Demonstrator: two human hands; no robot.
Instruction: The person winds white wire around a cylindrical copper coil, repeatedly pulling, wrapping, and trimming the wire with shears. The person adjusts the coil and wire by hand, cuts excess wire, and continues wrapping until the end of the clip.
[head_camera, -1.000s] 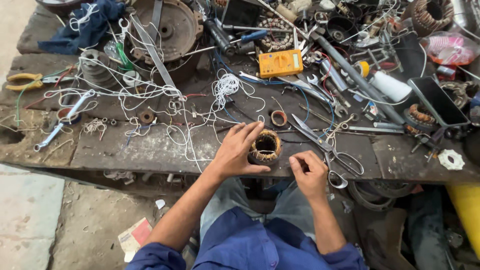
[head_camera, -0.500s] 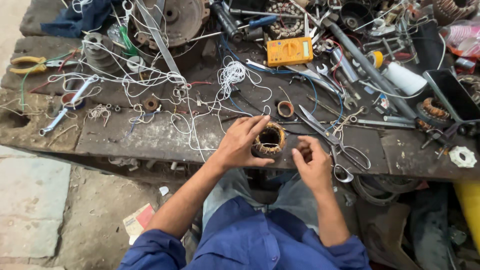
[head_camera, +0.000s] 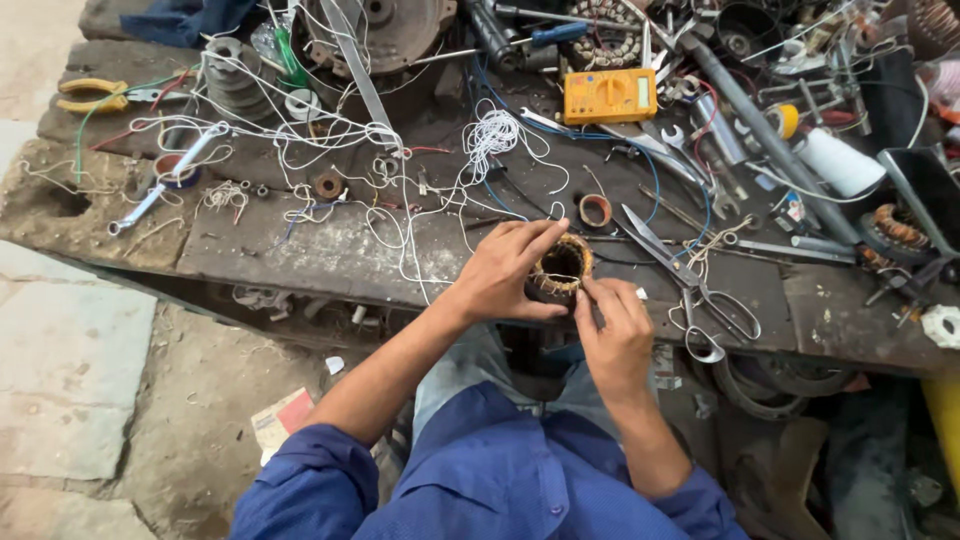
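Note:
My left hand (head_camera: 505, 270) grips a small round motor stator (head_camera: 560, 268) with copper windings, held at the near edge of the dark workbench (head_camera: 330, 255). My right hand (head_camera: 615, 325) presses its fingertips against the stator's near rim, fingers pinched together; whether a wire is between them is too small to tell. White string (head_camera: 495, 135) lies in loops on the bench just beyond my left hand. Both arms wear blue sleeves.
Steel scissors (head_camera: 690, 285) lie right of my hands. Farther back sit a yellow multimeter (head_camera: 608, 95), a tape roll (head_camera: 595, 210), spanners (head_camera: 685, 150), a long metal pipe (head_camera: 770, 140), yellow-handled pliers (head_camera: 95, 95) at far left, and a white cylinder (head_camera: 838, 162).
The stator has been lifted from the bench surface toward me at the edge. My right hand has moved from beside it to touching its rim.

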